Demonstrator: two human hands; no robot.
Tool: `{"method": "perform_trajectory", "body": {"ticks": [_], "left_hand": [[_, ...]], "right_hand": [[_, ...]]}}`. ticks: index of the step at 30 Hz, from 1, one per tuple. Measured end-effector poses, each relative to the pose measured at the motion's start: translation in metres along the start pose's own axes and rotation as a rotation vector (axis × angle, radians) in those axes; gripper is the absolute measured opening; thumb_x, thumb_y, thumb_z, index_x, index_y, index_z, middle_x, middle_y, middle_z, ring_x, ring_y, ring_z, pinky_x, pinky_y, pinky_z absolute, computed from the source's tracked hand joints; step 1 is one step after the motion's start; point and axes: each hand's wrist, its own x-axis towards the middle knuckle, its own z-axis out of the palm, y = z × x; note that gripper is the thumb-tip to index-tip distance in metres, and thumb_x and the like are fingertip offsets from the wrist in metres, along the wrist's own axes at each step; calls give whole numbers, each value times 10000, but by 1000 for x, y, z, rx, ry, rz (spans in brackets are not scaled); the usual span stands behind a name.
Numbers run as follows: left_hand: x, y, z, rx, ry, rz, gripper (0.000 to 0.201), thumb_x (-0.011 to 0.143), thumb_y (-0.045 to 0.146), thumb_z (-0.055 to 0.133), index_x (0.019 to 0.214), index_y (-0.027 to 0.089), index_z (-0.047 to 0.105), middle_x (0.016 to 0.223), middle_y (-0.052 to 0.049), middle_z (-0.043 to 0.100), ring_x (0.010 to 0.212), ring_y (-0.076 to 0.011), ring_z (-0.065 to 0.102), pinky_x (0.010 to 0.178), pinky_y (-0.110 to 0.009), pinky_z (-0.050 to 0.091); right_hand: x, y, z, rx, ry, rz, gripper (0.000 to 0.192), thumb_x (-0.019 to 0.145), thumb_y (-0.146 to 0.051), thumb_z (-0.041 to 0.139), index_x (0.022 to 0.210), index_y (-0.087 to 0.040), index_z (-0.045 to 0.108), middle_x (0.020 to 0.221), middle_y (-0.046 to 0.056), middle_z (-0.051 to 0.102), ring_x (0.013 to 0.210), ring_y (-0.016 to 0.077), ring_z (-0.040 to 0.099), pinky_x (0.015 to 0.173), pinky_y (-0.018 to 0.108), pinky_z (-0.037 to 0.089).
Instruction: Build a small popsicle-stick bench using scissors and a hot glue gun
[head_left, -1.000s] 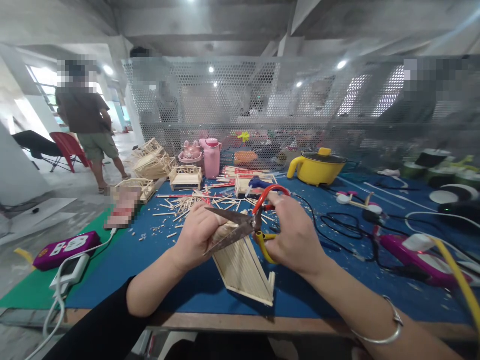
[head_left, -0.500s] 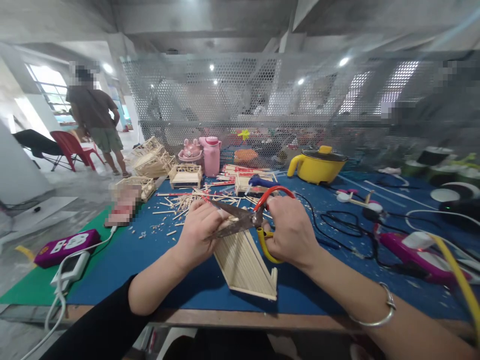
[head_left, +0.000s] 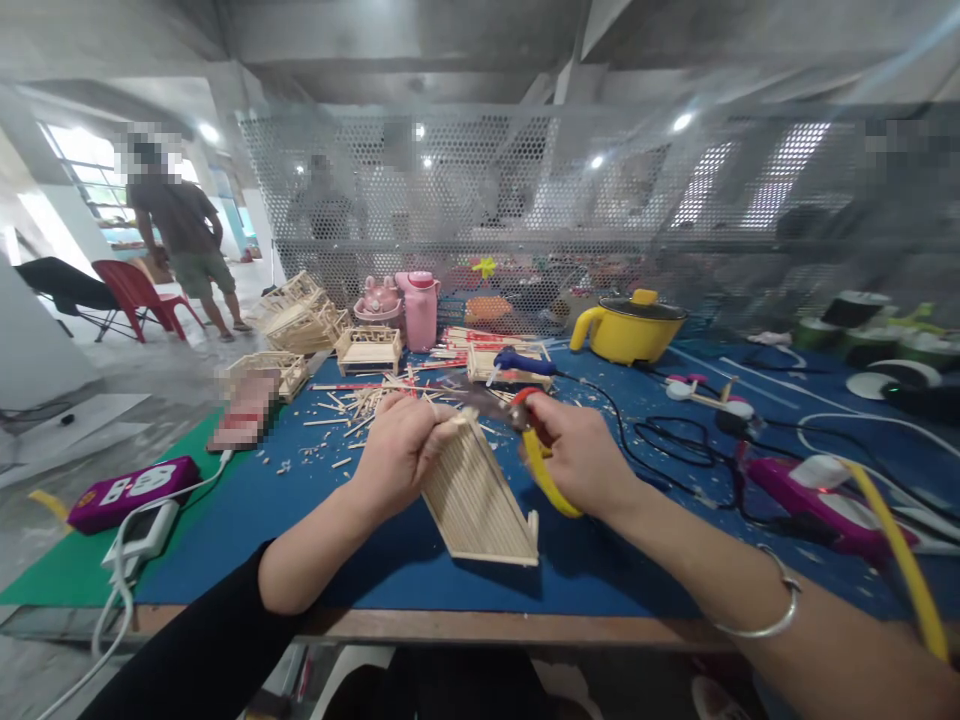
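Observation:
My left hand [head_left: 401, 445] grips the upper end of a slatted panel [head_left: 480, 495] made of pale wooden sticks, held tilted above the blue mat. A short upright post stands at the panel's lower right corner. In my right hand [head_left: 581, 450] is a pair of scissors [head_left: 551, 480] with red and yellow handles. Their blades point left, just beyond the panel's top edge, and are partly blurred. Behind the hands lie scattered cut sticks [head_left: 367, 405]. A blue glue gun [head_left: 525, 362] rests near a small stick-built piece [head_left: 480, 368].
Small stick-built beds [head_left: 369, 352] stand at the back left beside a pink bottle [head_left: 420, 312]. A yellow electric pot [head_left: 634, 330] is at the back right. Black cables [head_left: 675, 440] and a purple power strip [head_left: 821, 500] lie right; a phone [head_left: 244, 410] lies left. A person [head_left: 180, 225] stands beyond.
The scissors have moved away from my left fingers, up and rightward, and their blades have come closer together. The panel has swung slightly left and up. The distant person's legs have shifted.

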Motion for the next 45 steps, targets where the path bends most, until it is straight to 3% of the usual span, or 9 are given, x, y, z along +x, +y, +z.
{"method": "perform_trajectory", "body": {"ticks": [2, 4, 15, 29, 35, 40, 45], "left_hand": [[0, 1, -2, -31, -6, -82, 354, 961, 354, 300, 886, 191, 605, 755, -25, 650, 705, -159, 525, 735, -318, 370], [0, 1, -3, -69, -30, -113, 384, 964, 384, 270, 885, 194, 594, 749, -24, 641, 706, -159, 519, 730, -315, 373], [-4, -2, 1, -79, -67, -44, 317, 942, 376, 356, 855, 200, 604, 738, -22, 633, 710, -162, 531, 732, -316, 364], [-6, -2, 3, -34, -39, 100, 307, 931, 388, 401, 852, 199, 629, 669, -13, 602, 674, -159, 516, 700, -326, 338], [-5, 1, 1, -65, -18, 111, 339, 933, 397, 392, 839, 185, 638, 667, -20, 592, 663, -159, 500, 694, -323, 334], [-5, 1, 1, -60, -28, 127, 380, 947, 418, 336, 944, 201, 649, 646, -7, 566, 650, -155, 491, 686, -319, 321], [-5, 2, 2, -39, -17, 168, 392, 951, 399, 324, 825, 180, 624, 623, -11, 541, 629, -150, 471, 678, -320, 328]], "right_hand": [[3, -1, -4, 158, -6, 135, 130, 688, -166, 469, 808, -185, 515, 589, -25, 510, 508, 118, 449, 504, 235, 320], [7, -1, -8, 238, -25, 180, 178, 686, -168, 463, 856, -184, 512, 649, -10, 533, 559, 131, 478, 537, 246, 352], [-2, 4, -6, -255, 2, -161, 362, 524, -146, 479, 885, -135, 514, 860, 136, 586, 779, 254, 488, 718, 374, 396], [0, 1, -4, -343, 67, -227, 240, 574, -157, 475, 813, -177, 476, 770, 89, 513, 726, 233, 414, 656, 353, 333], [1, 4, -9, -336, 89, -291, 311, 572, -157, 490, 882, -135, 506, 877, 135, 552, 807, 256, 454, 713, 379, 362], [0, 6, -12, -363, 90, -314, 374, 571, -160, 483, 941, -123, 523, 911, 141, 560, 844, 267, 470, 726, 389, 361], [2, 5, -13, -400, 107, -325, 340, 586, -166, 476, 923, -148, 517, 898, 124, 562, 823, 251, 470, 703, 370, 355]]}}
